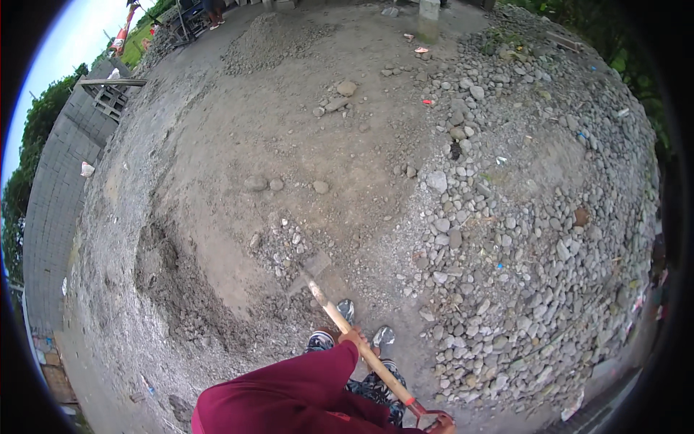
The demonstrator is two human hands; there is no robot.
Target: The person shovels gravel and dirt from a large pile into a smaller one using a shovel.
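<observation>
A shovel with a pale wooden shaft slants from the lower right up to the middle of the ground. Its grey blade rests low against a small heap of gravel, and dust makes its edges hard to tell apart from the soil. My left hand, coming out of a maroon sleeve, is wrapped round the middle of the shaft. At the lower edge my right hand is closed on the red D-shaped handle, partly cut off by the picture. Both shoes stand close behind the blade.
A broad bank of loose stones covers the right side. Dark, wet-looking sand lies at the left, beyond it a grey block wall. Several larger stones dot the ground ahead, and a gravel mound rises at the back.
</observation>
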